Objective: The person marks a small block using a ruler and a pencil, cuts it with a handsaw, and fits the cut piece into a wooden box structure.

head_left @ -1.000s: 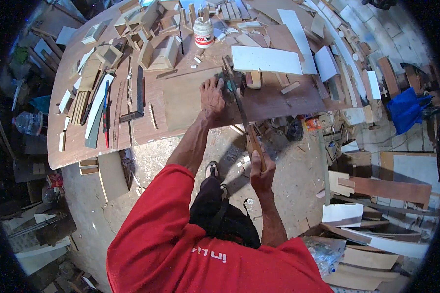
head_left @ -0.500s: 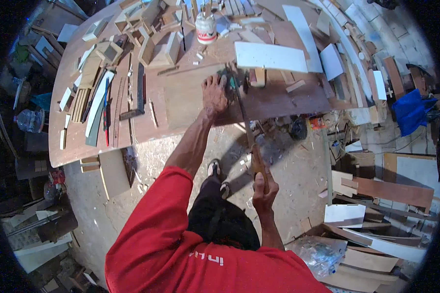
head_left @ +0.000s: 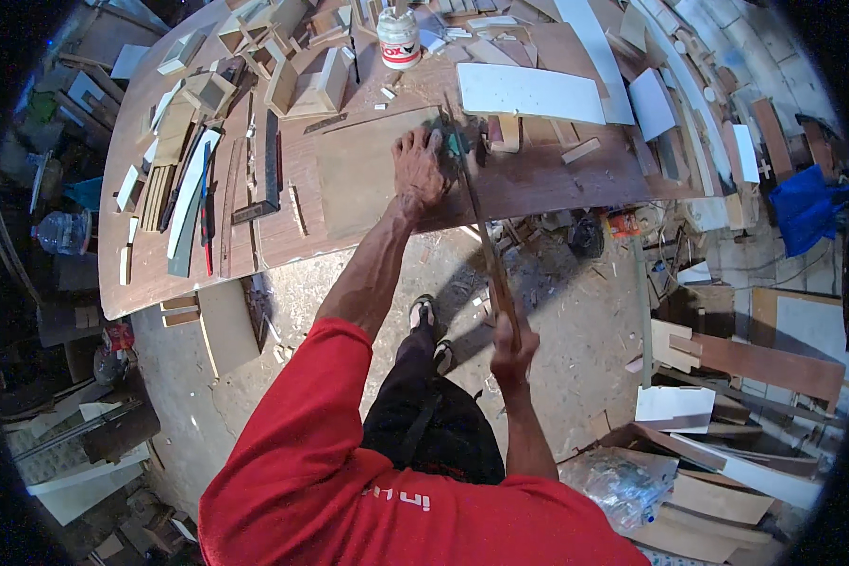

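My left hand (head_left: 419, 172) presses down on a thin brown board (head_left: 357, 179) lying at the table's front edge, its fingers spread over the surface. My right hand (head_left: 514, 351), slightly blurred, is wrapped round the wooden handle of a handsaw (head_left: 482, 229). The long, narrow blade slants away from me and passes just right of my left hand, across the table edge. Its far end lies among dark shadow near a small green patch, so the contact with the wood is hard to make out.
On the worktable (head_left: 297, 250) lie a white panel (head_left: 530, 92), a white glue jar (head_left: 399, 40), a try square (head_left: 270, 179), a red-and-blue pencil (head_left: 205, 222) and several wooden box pieces (head_left: 321, 85). Offcuts (head_left: 674, 410) and a plastic bag (head_left: 618, 486) crowd the right side.
My right hand has pushed slightly forward with the saw, toward the table. My left hand stays on the board. The whole view has shifted a little.
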Motion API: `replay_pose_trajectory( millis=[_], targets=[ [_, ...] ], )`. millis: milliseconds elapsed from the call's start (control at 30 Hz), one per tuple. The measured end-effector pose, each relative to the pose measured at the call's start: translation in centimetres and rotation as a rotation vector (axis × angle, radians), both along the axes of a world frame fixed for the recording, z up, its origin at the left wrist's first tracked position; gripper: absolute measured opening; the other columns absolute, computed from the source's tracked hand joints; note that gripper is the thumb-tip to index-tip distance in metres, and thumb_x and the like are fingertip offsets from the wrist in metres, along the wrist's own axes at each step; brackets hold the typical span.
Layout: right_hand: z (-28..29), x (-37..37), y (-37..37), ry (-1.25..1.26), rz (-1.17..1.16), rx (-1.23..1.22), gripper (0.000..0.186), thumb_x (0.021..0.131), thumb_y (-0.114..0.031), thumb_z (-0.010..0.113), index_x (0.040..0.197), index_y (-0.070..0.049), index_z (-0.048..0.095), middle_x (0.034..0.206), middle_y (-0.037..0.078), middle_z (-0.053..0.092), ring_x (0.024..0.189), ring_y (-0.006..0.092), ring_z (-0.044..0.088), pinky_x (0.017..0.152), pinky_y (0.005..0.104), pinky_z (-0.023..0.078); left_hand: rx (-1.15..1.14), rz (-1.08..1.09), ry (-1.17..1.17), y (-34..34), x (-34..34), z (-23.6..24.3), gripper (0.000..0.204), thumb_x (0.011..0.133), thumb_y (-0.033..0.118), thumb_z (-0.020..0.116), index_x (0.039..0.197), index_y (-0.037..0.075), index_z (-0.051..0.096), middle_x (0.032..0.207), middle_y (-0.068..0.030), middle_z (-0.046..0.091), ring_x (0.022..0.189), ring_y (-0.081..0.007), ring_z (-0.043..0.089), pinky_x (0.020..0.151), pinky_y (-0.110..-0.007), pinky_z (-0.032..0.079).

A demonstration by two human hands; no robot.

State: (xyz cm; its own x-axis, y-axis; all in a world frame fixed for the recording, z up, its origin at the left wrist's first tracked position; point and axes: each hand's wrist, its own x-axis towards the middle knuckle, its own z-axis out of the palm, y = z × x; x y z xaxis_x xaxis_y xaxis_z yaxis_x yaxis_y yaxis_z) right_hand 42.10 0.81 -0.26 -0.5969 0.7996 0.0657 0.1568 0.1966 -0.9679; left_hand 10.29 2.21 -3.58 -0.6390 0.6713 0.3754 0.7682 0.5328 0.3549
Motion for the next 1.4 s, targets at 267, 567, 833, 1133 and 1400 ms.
replay_pose_trajectory(
  millis=[267,567,833,1133,1400],
  targets=[
    [-1.8,0.1,0.5,-0.010,0.027,-0.055,0.033,0.095,-0.030,0.049,0.094,0.002,0.060,0.059,0.000,0.043,0.051,0.0104,0.038,0.046,0.0306,0.030,0.042,0.034,0.015,0.1,-0.7,-0.7,0.056,0.068,0.014,0.059,0.123,0.006,0.052,0.117,-0.0165,0.047,0.111,-0.0362,0.043,0.098,-0.048,0.032],
    [-1.6,-3.9,4.0,-0.030,0.090,0.087,0.037,0.096,-0.030,0.050,0.097,0.005,0.062,0.054,0.002,0.039,0.047,0.0132,0.036,0.045,0.0335,0.031,0.011,0.008,-0.010,0.7,0.2,-1.2,0.061,0.067,0.009,0.057,0.128,0.008,0.050,0.119,-0.0147,0.046,0.111,-0.0360,0.042,0.097,-0.048,0.032],
    [-0.2,-2.3,2.6,-0.073,0.047,0.026,0.036,0.095,-0.030,0.048,0.102,0.003,0.060,0.059,0.001,0.042,0.052,0.0104,0.039,0.047,0.0295,0.032,0.012,0.015,0.026,0.6,-0.6,-1.4,0.060,0.064,0.015,0.065,0.122,0.005,0.053,0.116,-0.0157,0.047,0.114,-0.0351,0.042,0.100,-0.047,0.031],
    [5.7,1.8,-1.0,-0.100,0.048,-0.061,0.035,0.097,-0.029,0.046,0.099,0.002,0.061,0.060,0.000,0.042,0.053,0.0100,0.039,0.047,0.0297,0.032,-0.021,0.004,0.007,-0.9,-0.1,-1.0,0.063,0.067,0.012,0.056,0.130,0.008,0.049,0.118,-0.0188,0.044,0.112,-0.0367,0.042,0.095,-0.050,0.034],
    [4.0,-2.2,1.4,-0.102,0.071,0.012,0.036,0.096,-0.030,0.049,0.101,0.004,0.061,0.062,0.003,0.045,0.055,0.0123,0.042,0.050,0.0321,0.036,0.075,-0.002,0.049,0.0,-0.6,-2.0,0.055,0.067,0.014,0.059,0.121,0.003,0.054,0.118,-0.0172,0.047,0.112,-0.0360,0.043,0.100,-0.048,0.030]
  ],
)
